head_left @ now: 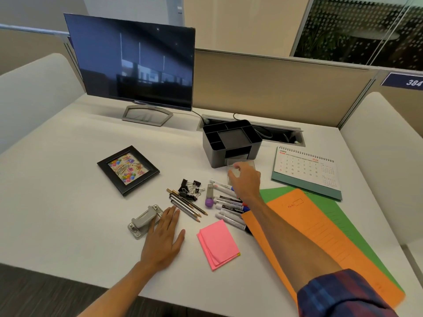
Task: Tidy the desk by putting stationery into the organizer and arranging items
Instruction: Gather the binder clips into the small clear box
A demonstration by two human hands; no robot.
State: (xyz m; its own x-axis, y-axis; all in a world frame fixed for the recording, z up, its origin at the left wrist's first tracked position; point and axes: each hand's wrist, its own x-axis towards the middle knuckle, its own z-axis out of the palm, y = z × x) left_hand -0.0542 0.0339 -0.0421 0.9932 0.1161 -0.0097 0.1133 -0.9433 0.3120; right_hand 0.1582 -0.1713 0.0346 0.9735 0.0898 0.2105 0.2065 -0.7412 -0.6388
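Note:
The dark grey desk organizer [231, 138] stands at mid-desk, its compartments holding nothing I can see. Its clear drawer [246, 164] is pulled out at the front, and my right hand [246, 181] pinches the drawer's front edge between thumb and fingers. Below that hand lie several white markers [230, 205], a purple-tipped item [209, 201], several pencils [187, 204] and black binder clips [191, 187]. My left hand [163, 239] rests flat on the desk, touching a grey hole punch [144, 221]. Pink sticky notes [218, 243] lie near the front.
A black photo frame [128, 170] lies at the left, with a monitor [135, 62] behind it. A desk calendar [305, 171] stands at the right, above an orange folder [320, 236] and a green folder [357, 227]. An open cable tray [283, 136] runs behind the organizer.

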